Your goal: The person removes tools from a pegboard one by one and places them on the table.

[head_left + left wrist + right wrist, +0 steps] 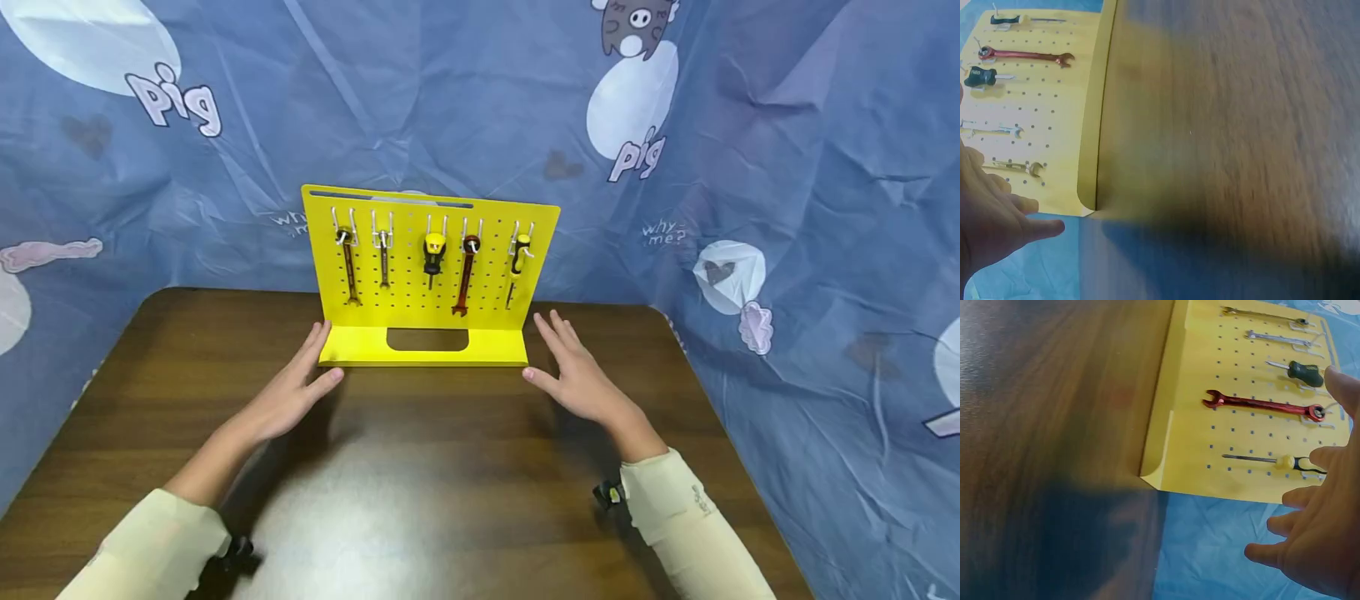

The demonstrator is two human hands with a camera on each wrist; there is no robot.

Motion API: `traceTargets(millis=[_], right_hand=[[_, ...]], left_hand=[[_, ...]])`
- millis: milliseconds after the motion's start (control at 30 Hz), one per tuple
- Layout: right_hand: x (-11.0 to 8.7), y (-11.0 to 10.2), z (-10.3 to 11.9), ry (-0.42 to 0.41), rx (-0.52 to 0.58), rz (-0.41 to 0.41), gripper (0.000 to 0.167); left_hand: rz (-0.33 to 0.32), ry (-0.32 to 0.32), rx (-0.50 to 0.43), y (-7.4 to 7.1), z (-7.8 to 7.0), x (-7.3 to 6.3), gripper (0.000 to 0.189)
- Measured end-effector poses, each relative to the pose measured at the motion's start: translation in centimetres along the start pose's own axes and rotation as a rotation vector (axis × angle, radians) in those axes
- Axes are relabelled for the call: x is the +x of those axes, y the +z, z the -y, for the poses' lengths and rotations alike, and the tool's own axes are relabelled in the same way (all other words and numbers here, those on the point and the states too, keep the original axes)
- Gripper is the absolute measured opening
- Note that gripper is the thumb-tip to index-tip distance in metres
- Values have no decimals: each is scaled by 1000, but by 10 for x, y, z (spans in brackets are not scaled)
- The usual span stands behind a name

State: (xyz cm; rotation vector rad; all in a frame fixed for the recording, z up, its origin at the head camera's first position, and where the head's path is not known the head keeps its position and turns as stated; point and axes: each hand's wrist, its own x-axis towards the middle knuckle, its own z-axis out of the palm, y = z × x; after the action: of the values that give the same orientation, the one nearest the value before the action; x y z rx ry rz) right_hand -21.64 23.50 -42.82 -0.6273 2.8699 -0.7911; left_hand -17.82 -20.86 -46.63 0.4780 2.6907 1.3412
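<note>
A yellow pegboard stand (420, 312) stands upright at the back of the table. From its hooks hang a dark wrench (349, 271), a small silver wrench (384, 265), a stubby screwdriver (432, 254), a red wrench (465, 279) and a longer yellow-and-black screwdriver (517, 262). My left hand (288, 396) is at the stand's left end, fingers stretched out and thumb pointing inward near the base's front corner. At the opposite end my right hand (576, 379) has its fingers straight, thumb close to the front right corner. Neither hand grips anything.
A brown wooden table (420, 467) extends in front of the stand. Blue printed cloth (465, 100) hangs right behind it and along the right side. Small dark devices, one (609, 495) by the right cuff, sit at both wrists.
</note>
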Motion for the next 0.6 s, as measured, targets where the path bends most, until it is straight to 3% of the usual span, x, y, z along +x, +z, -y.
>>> traceTargets(millis=[233, 400, 600], right_hand=[[7, -7, 1, -36, 67, -94, 84], [16, 2, 2, -49, 214, -197, 74], [27, 19, 6, 1, 396, -204, 70]], left_hand=[[-44, 1, -41, -2, -12, 9, 79], [-82, 52, 18, 3, -25, 20, 80], [-70, 122, 97, 11, -45, 32, 83]])
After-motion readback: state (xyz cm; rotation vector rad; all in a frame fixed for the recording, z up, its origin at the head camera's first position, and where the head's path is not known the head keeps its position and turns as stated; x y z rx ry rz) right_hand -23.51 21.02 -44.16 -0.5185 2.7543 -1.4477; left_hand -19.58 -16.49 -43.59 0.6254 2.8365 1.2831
